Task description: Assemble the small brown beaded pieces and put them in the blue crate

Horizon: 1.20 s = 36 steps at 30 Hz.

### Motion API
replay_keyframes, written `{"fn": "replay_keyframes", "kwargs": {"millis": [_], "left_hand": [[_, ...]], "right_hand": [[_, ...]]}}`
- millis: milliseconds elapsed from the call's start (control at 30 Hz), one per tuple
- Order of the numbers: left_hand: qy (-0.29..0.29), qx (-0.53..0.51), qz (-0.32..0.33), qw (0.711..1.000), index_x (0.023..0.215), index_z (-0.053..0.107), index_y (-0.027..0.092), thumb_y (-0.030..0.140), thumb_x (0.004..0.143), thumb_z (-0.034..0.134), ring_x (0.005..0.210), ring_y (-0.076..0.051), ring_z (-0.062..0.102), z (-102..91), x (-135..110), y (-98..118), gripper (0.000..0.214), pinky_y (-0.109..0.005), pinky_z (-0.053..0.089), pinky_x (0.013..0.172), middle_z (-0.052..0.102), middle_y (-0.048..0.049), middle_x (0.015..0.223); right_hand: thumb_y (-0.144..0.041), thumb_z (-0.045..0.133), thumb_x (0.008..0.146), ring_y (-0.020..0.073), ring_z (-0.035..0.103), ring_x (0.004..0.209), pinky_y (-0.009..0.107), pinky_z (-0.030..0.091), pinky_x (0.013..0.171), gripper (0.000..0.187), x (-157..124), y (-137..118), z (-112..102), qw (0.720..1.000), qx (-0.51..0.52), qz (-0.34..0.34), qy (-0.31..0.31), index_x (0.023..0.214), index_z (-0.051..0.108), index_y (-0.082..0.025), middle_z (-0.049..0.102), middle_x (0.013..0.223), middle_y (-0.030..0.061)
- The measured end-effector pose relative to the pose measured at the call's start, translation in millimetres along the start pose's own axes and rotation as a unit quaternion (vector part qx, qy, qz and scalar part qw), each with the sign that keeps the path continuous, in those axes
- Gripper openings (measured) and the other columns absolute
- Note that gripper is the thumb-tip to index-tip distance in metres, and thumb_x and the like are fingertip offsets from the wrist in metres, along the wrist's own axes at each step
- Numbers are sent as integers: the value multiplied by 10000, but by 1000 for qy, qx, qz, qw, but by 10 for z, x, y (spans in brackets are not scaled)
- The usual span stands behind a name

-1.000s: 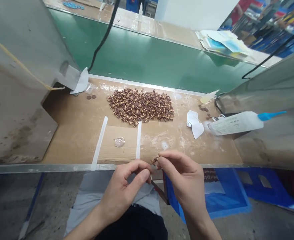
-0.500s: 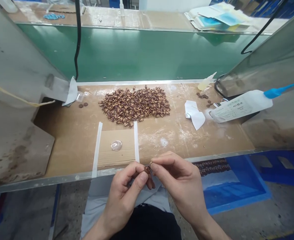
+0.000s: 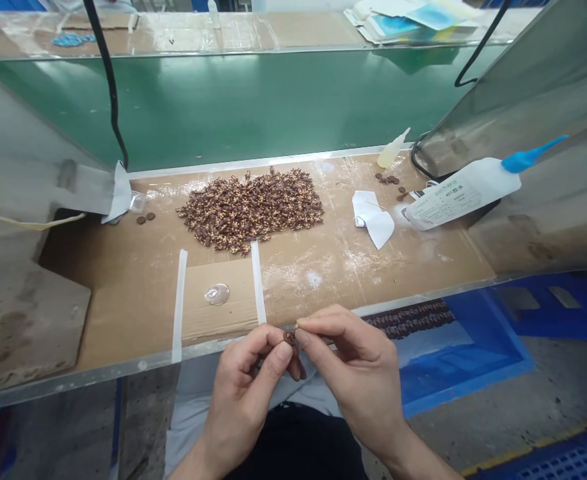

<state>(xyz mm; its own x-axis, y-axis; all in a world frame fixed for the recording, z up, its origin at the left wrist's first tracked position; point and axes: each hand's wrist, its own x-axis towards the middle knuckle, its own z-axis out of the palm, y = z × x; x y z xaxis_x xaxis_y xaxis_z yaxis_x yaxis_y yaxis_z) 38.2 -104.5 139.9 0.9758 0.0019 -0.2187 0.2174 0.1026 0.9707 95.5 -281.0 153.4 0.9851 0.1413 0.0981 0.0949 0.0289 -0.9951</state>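
My left hand (image 3: pixel 250 390) and my right hand (image 3: pixel 358 370) meet just below the front edge of the cardboard-covered bench (image 3: pixel 123 287). Both pinch one small brown piece (image 3: pixel 290 338) between thumb and fingertips. A large heap of similar brown and gold pieces (image 3: pixel 250 210) lies at the middle of the bench, well beyond my hands. A small clear dome of glue or plastic (image 3: pixel 217 294) sits on a taped cardboard patch just ahead of my left hand.
A white squeeze bottle with a blue nozzle (image 3: pixel 466 190) lies at the right beside a crumpled white paper (image 3: pixel 373 220) and a few brown discs (image 3: pixel 390 181). A blue tray (image 3: pixel 453 353) under the bench holds rows of brown pieces. A green conveyor belt (image 3: pixel 223 107) runs behind.
The view has swung and tilted, so the bench looks shifted left and up. My hands have drawn slightly closer to me, still pinching the same small piece.
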Motion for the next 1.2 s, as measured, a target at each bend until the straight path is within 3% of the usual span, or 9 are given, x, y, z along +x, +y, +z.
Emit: {"fn": "replay_keyframes", "kwargs": {"millis": [133,233,333,567,867,1000,1100,1133,1200], "left_hand": [[-7,135,93,986,961,752,237,275,1231,651,800,-144,753,-32,35,86,291,-259,578,777,771,5,867],[-11,244,240,940,1095,772,253,125,1156,656,756,-154,763,-90,103,160,183,-274,579,736,811,2,894],[-22,292,327,899,1163,782,254,69,1111,647,763,-203,805,-139,165,212,235,-315,625,727,854,-42,928],[-35,328,366,870,1128,789,236,56,1102,611,757,-242,813,-182,176,250,255,-363,682,736,850,-91,900],[-44,360,379,852,1126,761,235,1,1081,593,728,-231,804,-229,187,323,292,-350,667,716,835,-72,865],[-44,376,397,836,1167,743,227,-11,1082,628,805,-233,839,-190,215,281,278,-335,661,754,865,-86,946],[-62,385,402,828,1176,737,204,-10,1098,671,832,-209,833,-129,248,179,237,-323,639,811,856,-74,977],[-67,385,405,827,1174,738,197,4,1110,683,830,-202,828,-115,259,137,210,-324,631,827,851,-69,977],[-72,383,409,825,1178,746,188,43,1138,698,844,-200,832,-112,275,50,158,-326,621,860,850,-67,985]], "right_hand": [[-137,887,1093,171,831,854,268,711,789,195,-9,31,-79,999,-1,-37,-16,1099,931,-327,876,987,-13],[-135,904,1099,172,861,926,271,729,878,221,17,62,-149,997,19,-63,-42,1146,933,-349,905,1045,-20],[-158,924,1101,170,884,943,266,746,905,217,32,91,-195,995,38,-77,-56,1176,936,-362,922,1071,-24],[-137,917,1099,186,906,927,286,774,864,236,-30,176,-163,993,59,-96,-42,1165,943,-363,930,1079,-6],[-54,913,1065,188,908,965,290,772,880,348,-68,246,-88,991,84,-100,-34,1206,946,-371,934,1121,-5],[-117,934,1075,210,909,963,332,772,891,285,-89,206,-84,992,88,-86,-27,1194,955,-375,935,1103,7],[-249,958,1084,230,896,904,360,771,844,91,-134,246,-358,997,60,-53,2,1108,955,-336,925,1036,25],[-300,945,1094,235,887,888,366,766,827,23,-158,286,-543,999,25,-33,30,1078,948,-316,917,1018,34],[-406,869,1126,244,873,900,382,756,840,143,-219,411,-1039,989,-106,25,103,1078,925,-284,907,1025,53]]}}
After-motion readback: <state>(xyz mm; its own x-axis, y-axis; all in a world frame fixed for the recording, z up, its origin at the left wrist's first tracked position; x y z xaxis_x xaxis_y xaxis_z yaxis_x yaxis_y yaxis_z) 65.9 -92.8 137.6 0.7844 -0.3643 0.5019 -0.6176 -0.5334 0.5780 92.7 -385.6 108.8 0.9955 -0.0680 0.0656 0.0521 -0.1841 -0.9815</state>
